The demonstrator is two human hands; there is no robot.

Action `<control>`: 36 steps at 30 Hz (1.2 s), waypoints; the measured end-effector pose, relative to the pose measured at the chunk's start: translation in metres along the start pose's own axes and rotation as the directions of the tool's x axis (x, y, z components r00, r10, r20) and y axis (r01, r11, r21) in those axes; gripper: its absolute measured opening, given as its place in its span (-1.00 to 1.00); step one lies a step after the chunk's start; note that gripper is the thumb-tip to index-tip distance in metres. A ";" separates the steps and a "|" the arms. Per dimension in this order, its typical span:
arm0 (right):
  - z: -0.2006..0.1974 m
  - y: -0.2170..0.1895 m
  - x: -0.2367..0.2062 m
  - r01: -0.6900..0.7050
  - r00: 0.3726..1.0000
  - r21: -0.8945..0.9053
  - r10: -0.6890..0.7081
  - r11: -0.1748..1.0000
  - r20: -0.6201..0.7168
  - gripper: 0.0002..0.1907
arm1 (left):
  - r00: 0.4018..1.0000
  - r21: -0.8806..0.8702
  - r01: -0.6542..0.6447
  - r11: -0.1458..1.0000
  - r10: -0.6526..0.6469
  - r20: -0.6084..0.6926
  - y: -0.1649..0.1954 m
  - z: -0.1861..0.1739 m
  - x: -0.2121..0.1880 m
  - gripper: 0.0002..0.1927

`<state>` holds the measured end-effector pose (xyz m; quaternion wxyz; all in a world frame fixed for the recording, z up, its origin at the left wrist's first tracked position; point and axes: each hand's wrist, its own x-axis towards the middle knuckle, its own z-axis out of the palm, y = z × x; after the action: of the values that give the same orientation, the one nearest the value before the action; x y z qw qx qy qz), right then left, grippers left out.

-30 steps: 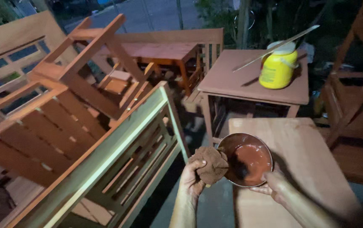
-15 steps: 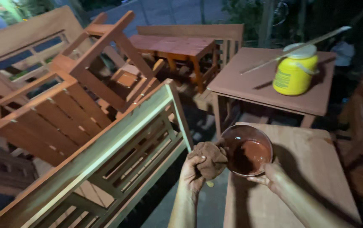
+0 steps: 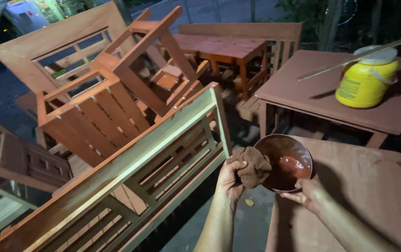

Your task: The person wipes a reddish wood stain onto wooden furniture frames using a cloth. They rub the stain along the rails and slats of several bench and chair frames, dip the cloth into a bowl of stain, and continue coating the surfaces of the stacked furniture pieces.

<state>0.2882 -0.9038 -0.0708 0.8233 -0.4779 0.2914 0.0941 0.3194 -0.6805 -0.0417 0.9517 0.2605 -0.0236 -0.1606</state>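
Loading the rag with stain.
My left hand (image 3: 231, 179) bunches the rag (image 3: 252, 165) at the bowl (image 3: 286, 163); right hand's (image 3: 307, 195) fingers curl under its near rim. Next move, I judge: a steady dip.

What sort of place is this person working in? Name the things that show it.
Probably an outdoor furniture-finishing yard: stacked wooden chairs, a part-stained bench frame, and a bowl of reddish-brown stain beside a stained rag.

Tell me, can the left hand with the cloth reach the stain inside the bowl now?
Probably yes. The left hand holds the cloth right at the rim of the bowl, which the right hand tilts toward it, and nothing lies between.
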 end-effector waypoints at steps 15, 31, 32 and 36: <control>0.022 0.007 0.002 -0.013 0.999 -0.086 0.010 0.996 -0.044 -0.23 | 0.997 0.011 -0.081 0.997 0.081 -0.007 0.016 -0.009 -0.013 -0.50; 0.020 0.021 -0.001 0.001 1.000 -0.019 -0.001 1.000 -0.005 -0.23 | 0.996 -0.076 -0.078 0.994 0.074 -0.044 0.043 -0.015 -0.035 -0.42; 0.019 0.022 -0.001 0.011 1.000 -0.018 -0.011 1.000 0.026 -0.24 | 0.996 -0.071 -0.074 0.995 0.071 -0.044 0.044 -0.013 -0.036 -0.42; 0.018 0.027 -0.002 -0.018 0.998 -0.067 0.015 0.998 -0.058 -0.17 | 0.983 -0.026 -0.056 0.998 0.050 -0.178 0.045 -0.009 -0.042 -0.39</control>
<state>0.2821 -0.8739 -0.0826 0.7972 -0.5056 0.3155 0.0969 0.2938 -0.6257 -0.0250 0.9579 0.2582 0.0569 -0.1119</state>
